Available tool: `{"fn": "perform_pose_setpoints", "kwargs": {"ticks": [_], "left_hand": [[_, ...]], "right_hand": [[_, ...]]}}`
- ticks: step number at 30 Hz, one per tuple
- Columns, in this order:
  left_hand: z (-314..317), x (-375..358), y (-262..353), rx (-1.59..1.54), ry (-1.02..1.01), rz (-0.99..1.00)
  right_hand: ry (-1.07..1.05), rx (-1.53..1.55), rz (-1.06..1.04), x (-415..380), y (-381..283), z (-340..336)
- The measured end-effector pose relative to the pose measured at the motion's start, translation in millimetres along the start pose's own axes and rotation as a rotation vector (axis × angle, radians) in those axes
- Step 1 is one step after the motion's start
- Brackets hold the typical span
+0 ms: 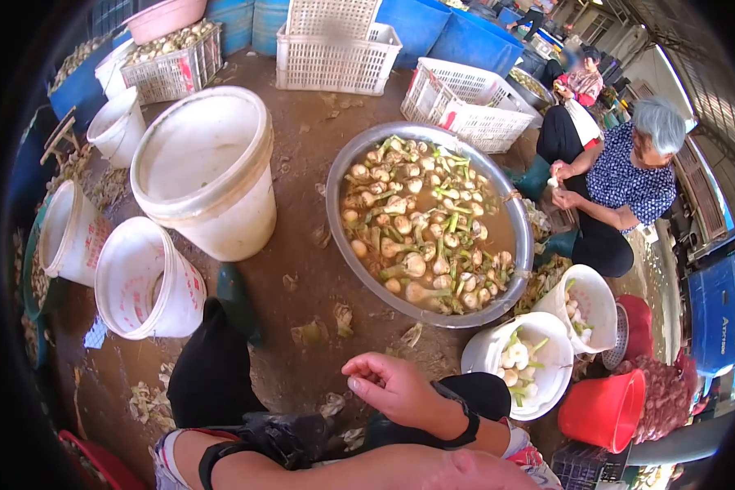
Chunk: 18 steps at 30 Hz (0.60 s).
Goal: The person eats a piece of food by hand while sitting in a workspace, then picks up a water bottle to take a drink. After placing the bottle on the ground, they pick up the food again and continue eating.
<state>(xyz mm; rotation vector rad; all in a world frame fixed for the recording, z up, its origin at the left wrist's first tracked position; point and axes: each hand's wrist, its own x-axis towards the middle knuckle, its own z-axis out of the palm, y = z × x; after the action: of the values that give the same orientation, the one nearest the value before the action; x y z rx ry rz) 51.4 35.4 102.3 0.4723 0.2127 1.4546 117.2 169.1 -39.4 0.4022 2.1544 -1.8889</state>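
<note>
My right hand is above my lap with its fingers curled in toward the palm; I see nothing in it. My left forearm crosses in front of me, and my left hand is at the bottom edge near my right forearm, its fingers hidden. Ahead stands a wide metal basin of brown water, full of whitish bulbs with green stalks that look like garlic. Just right of my right hand, a white bucket holds cleaner white bulbs. Neither hand touches the basin or bucket.
A large white tub and several white buckets stand left. White plastic crates line the back. At right, a co-worker holds a pale bulb. A red bucket stands beside a mesh sack. Peelings litter the floor.
</note>
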Motion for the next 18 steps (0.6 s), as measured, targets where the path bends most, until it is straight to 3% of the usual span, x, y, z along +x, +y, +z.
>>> {"fn": "perform_pose_setpoints", "kwargs": {"ticks": [1,2,4,5,7,8,11,16,18], "left_hand": [[-4.0,2.4,-1.6,0.226,-0.054,0.173],[-10.9,5.8,5.2,0.211,-0.055,0.172],[-23.8,13.7,23.1,0.566,-0.300,0.258],[-23.1,11.2,17.3,0.558,-0.312,0.259],[-16.0,3.1,1.3,0.628,-0.008,0.401],[-12.1,3.0,1.6,0.627,-0.022,0.405],[14.0,4.2,11.0,-0.179,0.314,0.254],[-6.8,-1.4,-1.4,0.094,0.282,0.232],[3.7,-0.6,4.8,-0.163,0.369,0.208]], "right_hand": [[0.007,-0.014,0.005,0.4,-1.8,0.5],[0.022,-0.032,0.007,0.8,-3.5,0.2],[0.017,-0.022,0.016,0.7,-1.6,0.3],[0.012,-0.033,0.007,0.6,-2.1,0.8],[0.019,-0.056,-0.004,0.7,-2.2,1.5],[0.030,-0.066,-0.004,2.1,-1.2,1.5],[0.030,0.013,-0.048,4.8,10.2,4.2],[0.011,0.007,-0.015,4.0,5.2,2.5],[0.009,0.003,0.045,3.4,-3.2,2.1]]}}
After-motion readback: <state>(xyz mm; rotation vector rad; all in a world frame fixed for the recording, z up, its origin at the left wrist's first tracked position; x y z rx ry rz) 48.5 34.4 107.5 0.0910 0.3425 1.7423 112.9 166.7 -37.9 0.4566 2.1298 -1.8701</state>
